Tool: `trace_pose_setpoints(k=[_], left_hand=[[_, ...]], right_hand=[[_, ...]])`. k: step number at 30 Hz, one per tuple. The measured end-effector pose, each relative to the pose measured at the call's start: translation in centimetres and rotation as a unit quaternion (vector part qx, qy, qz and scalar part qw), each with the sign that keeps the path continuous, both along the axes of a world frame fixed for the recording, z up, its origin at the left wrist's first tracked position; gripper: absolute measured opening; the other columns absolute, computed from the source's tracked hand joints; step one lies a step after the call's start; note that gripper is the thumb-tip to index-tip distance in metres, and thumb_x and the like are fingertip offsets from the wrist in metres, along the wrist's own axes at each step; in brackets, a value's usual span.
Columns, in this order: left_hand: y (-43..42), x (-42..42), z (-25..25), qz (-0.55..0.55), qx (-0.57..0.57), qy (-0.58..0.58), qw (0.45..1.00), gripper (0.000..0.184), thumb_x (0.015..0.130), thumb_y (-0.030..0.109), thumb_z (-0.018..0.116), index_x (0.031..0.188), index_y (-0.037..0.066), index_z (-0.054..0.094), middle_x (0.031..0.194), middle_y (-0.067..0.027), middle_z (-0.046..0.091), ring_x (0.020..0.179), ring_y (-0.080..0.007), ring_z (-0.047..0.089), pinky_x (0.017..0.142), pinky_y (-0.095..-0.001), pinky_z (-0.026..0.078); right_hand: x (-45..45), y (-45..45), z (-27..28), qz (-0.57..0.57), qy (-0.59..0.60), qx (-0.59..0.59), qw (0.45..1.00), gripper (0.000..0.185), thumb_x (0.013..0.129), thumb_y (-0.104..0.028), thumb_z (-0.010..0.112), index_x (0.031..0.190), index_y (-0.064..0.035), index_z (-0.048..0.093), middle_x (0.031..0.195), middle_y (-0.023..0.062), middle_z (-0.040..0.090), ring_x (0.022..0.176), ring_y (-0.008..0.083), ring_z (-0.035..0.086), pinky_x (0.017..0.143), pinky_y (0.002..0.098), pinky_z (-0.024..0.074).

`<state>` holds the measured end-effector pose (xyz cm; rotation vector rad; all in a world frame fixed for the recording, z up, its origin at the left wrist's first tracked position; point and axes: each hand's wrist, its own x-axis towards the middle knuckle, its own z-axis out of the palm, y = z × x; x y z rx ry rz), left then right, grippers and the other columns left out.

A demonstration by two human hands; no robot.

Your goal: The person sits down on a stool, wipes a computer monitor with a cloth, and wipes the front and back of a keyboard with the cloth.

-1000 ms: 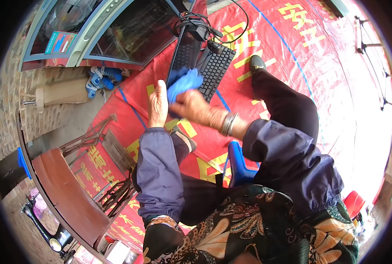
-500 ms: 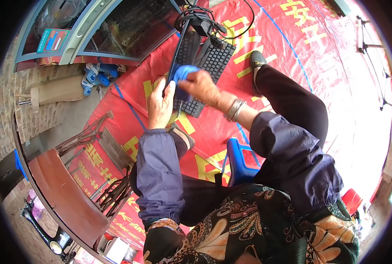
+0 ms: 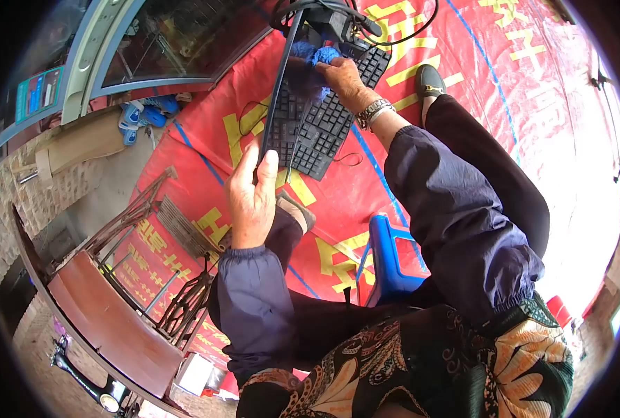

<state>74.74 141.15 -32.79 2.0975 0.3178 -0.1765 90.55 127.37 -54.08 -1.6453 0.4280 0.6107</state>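
Note:
My left hand [image 3: 252,202] grips the near edge of a thin dark monitor [image 3: 281,80], thumb on one side and fingers on the other. The monitor is seen almost edge-on, standing tilted. In my right hand [image 3: 347,83] is a bunched blue cloth [image 3: 325,55], held at the monitor's right side near its far end. Whether the cloth touches the screen is hard to see. Below and to the right lies a black keyboard [image 3: 322,136]. Black cables [image 3: 334,8] and a dark box-shaped part are at the monitor's far end.
A red sheet with yellow characters [image 3: 435,195] covers the floor. A blue plastic stool [image 3: 391,268] stands between my legs. To the left are a brown-topped table [image 3: 111,306] with a metal frame, blue-and-white shoes [image 3: 134,120] and a glass-fronted cabinet [image 3: 184,42].
My right hand has moved away from my left hand, toward the far end of the monitor, with the blue cloth. My left hand stays on the monitor's edge. The whole view has shifted slightly.

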Motion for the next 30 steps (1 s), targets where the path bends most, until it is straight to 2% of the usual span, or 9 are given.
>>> trace_pose_setpoints(k=[6, 9, 15, 19, 20, 23, 25, 28, 30], left_hand=[[0.1, -0.2, -0.2, 0.005, 0.050, 0.012, 0.999, 0.042, 0.100, 0.025, 0.051, 0.127, -0.006, 0.054, 0.121, -0.0128, 0.062, 0.114, -0.0189, 0.055, 0.099, -0.0303, 0.039], [0.0, -0.2, -0.1, 0.014, 0.051, 0.013, 0.999, 0.041, 0.100, 0.026, 0.051, 0.126, -0.006, 0.055, 0.120, -0.0120, 0.062, 0.113, -0.0179, 0.055, 0.098, -0.0300, 0.040], [-0.1, 0.0, -0.2, 0.016, 0.039, -0.005, 0.999, 0.040, 0.100, 0.027, 0.052, 0.124, -0.005, 0.056, 0.115, -0.0101, 0.064, 0.107, -0.0159, 0.055, 0.094, -0.0294, 0.042], [0.0, 0.1, -0.2, 0.017, 0.058, -0.029, 0.998, 0.040, 0.100, 0.028, 0.052, 0.121, -0.006, 0.057, 0.108, -0.0081, 0.065, 0.099, -0.0137, 0.056, 0.089, -0.0282, 0.043], [0.6, 0.0, -1.0, 0.010, 0.067, -0.061, 0.996, 0.036, 0.098, 0.029, 0.053, 0.118, 0.000, 0.060, 0.099, -0.0158, 0.068, 0.088, -0.0221, 0.063, 0.079, -0.0332, 0.048], [0.8, 0.2, 0.0, 0.013, 0.055, 0.007, 0.998, 0.039, 0.097, 0.032, 0.054, 0.118, -0.001, 0.060, 0.095, -0.0138, 0.067, 0.085, -0.0199, 0.061, 0.077, -0.0326, 0.048], [1.1, 0.3, -0.4, 0.029, 0.042, -0.003, 0.999, 0.041, 0.096, 0.034, 0.056, 0.117, -0.001, 0.060, 0.094, -0.0121, 0.067, 0.084, -0.0170, 0.059, 0.076, -0.0310, 0.047], [1.4, 0.3, 0.0, 0.016, 0.016, -0.019, 1.000, 0.044, 0.096, 0.038, 0.057, 0.115, -0.001, 0.062, 0.091, -0.0124, 0.067, 0.086, -0.0149, 0.058, 0.077, -0.0303, 0.047], [2.2, 0.3, -1.4, 0.059, 0.004, -0.056, 0.997, 0.047, 0.096, 0.041, 0.056, 0.110, -0.003, 0.063, 0.088, -0.0110, 0.066, 0.084, -0.0157, 0.057, 0.078, -0.0310, 0.046]], right_hand=[[-3.7, 2.5, -5.5, 0.037, -0.047, -0.051, 0.997, 0.030, 0.080, -0.028, 0.067, 0.080, 0.0012, 0.066, 0.076, 0.0217, 0.067, 0.073, 0.0318, 0.067, 0.068, 0.0400, 0.0516], [-8.0, 4.1, -5.9, 0.051, 0.013, -0.029, 0.998, 0.030, 0.078, -0.028, 0.069, 0.082, 0.0015, 0.067, 0.078, 0.0221, 0.067, 0.076, 0.0322, 0.068, 0.069, 0.0405, 0.0522], [-17.5, 6.0, -0.8, 0.183, 0.053, -0.005, 0.982, 0.029, 0.079, -0.027, 0.069, 0.082, 0.0017, 0.067, 0.078, 0.0233, 0.066, 0.072, 0.0318, 0.067, 0.068, 0.0429, 0.0507], [-22.3, 7.1, 2.9, 0.184, 0.067, 0.074, 0.978, 0.027, 0.080, -0.026, 0.070, 0.077, 0.0007, 0.065, 0.066, 0.0196, 0.060, 0.060, 0.0280, 0.059, 0.062, 0.0420, 0.0485], [-22.9, 7.1, 3.9, 0.203, 0.060, 0.078, 0.974, 0.027, 0.081, -0.026, 0.070, 0.075, 0.0004, 0.064, 0.063, 0.0186, 0.057, 0.057, 0.0262, 0.055, 0.059, 0.0419, 0.0469], [-23.2, 6.8, 8.2, 0.232, 0.076, 0.085, 0.966, 0.029, 0.081, -0.026, 0.070, 0.075, 0.0010, 0.063, 0.063, 0.0192, 0.057, 0.057, 0.0263, 0.055, 0.058, 0.0424, 0.0461], [-23.2, 6.3, 10.2, 0.237, 0.041, 0.090, 0.967, 0.032, 0.081, -0.028, 0.070, 0.074, 0.0024, 0.063, 0.064, 0.0212, 0.057, 0.057, 0.0300, 0.057, 0.058, 0.0433, 0.0461], [-22.2, 5.2, 14.6, 0.240, -0.145, 0.070, 0.957, 0.031, 0.078, -0.028, 0.069, 0.071, 0.0017, 0.063, 0.067, 0.0243, 0.060, 0.060, 0.0371, 0.060, 0.056, 0.0450, 0.0461], [-20.1, 4.1, 17.3, 0.226, -0.161, 0.086, 0.957, 0.031, 0.078, -0.027, 0.069, 0.069, 0.0012, 0.063, 0.065, 0.0240, 0.059, 0.059, 0.0370, 0.060, 0.055, 0.0447, 0.0460]])
